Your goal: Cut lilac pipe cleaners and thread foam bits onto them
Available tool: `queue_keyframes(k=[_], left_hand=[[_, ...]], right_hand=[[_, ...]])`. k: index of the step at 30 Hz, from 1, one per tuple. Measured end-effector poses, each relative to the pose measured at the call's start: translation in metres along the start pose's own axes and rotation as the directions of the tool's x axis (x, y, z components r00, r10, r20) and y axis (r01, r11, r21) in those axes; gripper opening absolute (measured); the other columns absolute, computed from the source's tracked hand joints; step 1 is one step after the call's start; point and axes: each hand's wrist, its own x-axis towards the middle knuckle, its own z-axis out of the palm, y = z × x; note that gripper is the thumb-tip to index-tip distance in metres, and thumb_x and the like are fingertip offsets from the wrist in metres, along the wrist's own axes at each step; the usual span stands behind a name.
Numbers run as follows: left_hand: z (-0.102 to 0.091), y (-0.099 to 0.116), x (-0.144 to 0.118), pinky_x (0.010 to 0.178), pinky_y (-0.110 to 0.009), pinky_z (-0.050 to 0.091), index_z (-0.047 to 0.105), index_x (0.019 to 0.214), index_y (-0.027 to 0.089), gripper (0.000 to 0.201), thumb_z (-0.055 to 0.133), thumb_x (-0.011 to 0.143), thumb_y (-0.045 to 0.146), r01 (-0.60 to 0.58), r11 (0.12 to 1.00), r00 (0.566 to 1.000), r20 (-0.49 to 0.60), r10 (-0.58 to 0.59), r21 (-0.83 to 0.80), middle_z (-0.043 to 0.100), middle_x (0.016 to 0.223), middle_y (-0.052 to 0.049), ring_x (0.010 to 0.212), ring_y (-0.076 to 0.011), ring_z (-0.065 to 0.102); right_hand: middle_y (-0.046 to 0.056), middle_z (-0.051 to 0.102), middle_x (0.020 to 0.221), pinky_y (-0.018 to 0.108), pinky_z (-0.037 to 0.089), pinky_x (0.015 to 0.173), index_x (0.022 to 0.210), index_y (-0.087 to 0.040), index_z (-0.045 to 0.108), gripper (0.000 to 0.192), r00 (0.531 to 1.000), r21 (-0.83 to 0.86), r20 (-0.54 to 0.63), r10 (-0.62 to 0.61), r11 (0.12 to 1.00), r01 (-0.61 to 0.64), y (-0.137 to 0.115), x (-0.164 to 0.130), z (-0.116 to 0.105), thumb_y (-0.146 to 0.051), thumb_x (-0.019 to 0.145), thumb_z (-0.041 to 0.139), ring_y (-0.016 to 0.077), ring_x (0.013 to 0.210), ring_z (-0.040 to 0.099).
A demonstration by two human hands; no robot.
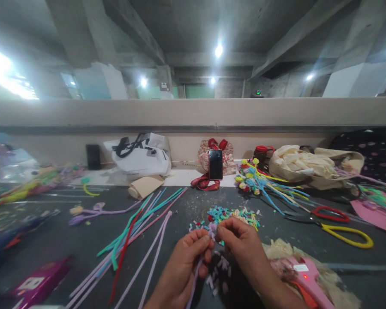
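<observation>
Lilac pipe cleaner (196,268) sits pinched at bottom centre between left hand (183,266) and right hand (241,242), fingertips together on its curled tip. At 12 o'clock lie cut pieces (231,214) — a slipped grip could unwind the curl or scatter them.

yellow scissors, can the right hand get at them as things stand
Probably yes, once it lets go: the right hand pinches a lilac pipe cleaner, and only bare tabletop lies between it and the yellow scissors.

Yellow scissors (347,235), a phone (215,164) and a white bag (143,158) lie nearby.
</observation>
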Motion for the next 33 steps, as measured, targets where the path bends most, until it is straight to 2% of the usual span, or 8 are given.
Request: queue_keyframes(k=[4, 9, 18, 27, 33], left_hand=[[0.0015, 0.0031, -0.0021, 0.034, -0.009, 0.024, 0.051, 0.071, 0.013, 0.007, 0.055, 0.072, 0.019, 0.014, 0.999, 0.999, 0.035, -0.013, -0.043, 0.046, 0.061, 0.003, 0.043, -0.001, 0.036], [0.0021, 0.0025, -0.0026, 0.032, -0.01, 0.024, 0.051, 0.07, 0.013, 0.008, 0.054, 0.073, 0.02, 0.001, 1.0, 1.0, 0.026, -0.001, -0.008, 0.047, 0.059, 0.003, 0.04, -0.001, 0.033], [-0.0002, -0.0041, 0.0002, 0.033, -0.01, 0.024, 0.051, 0.073, 0.015, 0.011, 0.055, 0.073, 0.026, -0.094, 0.988, 0.995, -0.014, 0.097, 0.123, 0.051, 0.057, 0.004, 0.038, -0.0007, 0.034], [0.0006, -0.0031, 0.0003, 0.033, -0.011, 0.022, 0.053, 0.071, 0.015, 0.013, 0.056, 0.072, 0.027, -0.079, 0.982, 0.995, -0.043, 0.087, 0.17, 0.051, 0.05, 0.004, 0.033, -0.0005, 0.034], [0.0001, -0.0027, -0.0001, 0.033, -0.011, 0.022, 0.053, 0.07, 0.015, 0.014, 0.055, 0.072, 0.028, -0.071, 0.981, 0.996, -0.043, 0.08, 0.181, 0.05, 0.05, 0.005, 0.033, -0.0005, 0.034]], right_hand=[[-0.003, 0.054, 0.05, 0.017, 0.03, 0.035, 0.056, -0.014, 0.054, 0.019, 1.0, 0.062, 0.013, 0.022, 0.998, -0.023, -0.0042, -0.0024, -0.0018, -0.028, 0.069, 0.052, 0.0045, 0.036, 0.039], [-0.001, 0.057, 0.058, 0.017, 0.028, 0.036, 0.07, -0.014, 0.06, 0.021, 0.999, 0.15, -0.004, 0.037, 0.988, -0.036, -0.0093, -0.0049, -0.0029, -0.033, 0.074, 0.051, 0.0045, 0.039, 0.039], [-0.006, 0.048, 0.045, 0.015, 0.026, 0.034, 0.057, -0.013, 0.059, 0.022, 0.998, 0.108, 0.038, 0.041, 0.993, -0.045, -0.0077, -0.0031, -0.0023, -0.029, 0.072, 0.055, 0.0032, 0.034, 0.037], [-0.008, 0.041, 0.038, 0.015, 0.024, 0.033, 0.052, -0.013, 0.057, 0.022, 0.994, 0.127, 0.04, 0.097, 0.987, -0.101, -0.0089, -0.0032, -0.0009, -0.03, 0.066, 0.059, 0.0028, 0.032, 0.034], [-0.007, 0.048, 0.043, 0.015, 0.024, 0.033, 0.054, -0.014, 0.053, 0.024, 0.981, 0.214, 0.09, 0.17, 0.959, -0.186, -0.0028, -0.0031, 0.0, -0.034, 0.066, 0.061, 0.003, 0.032, 0.037]])
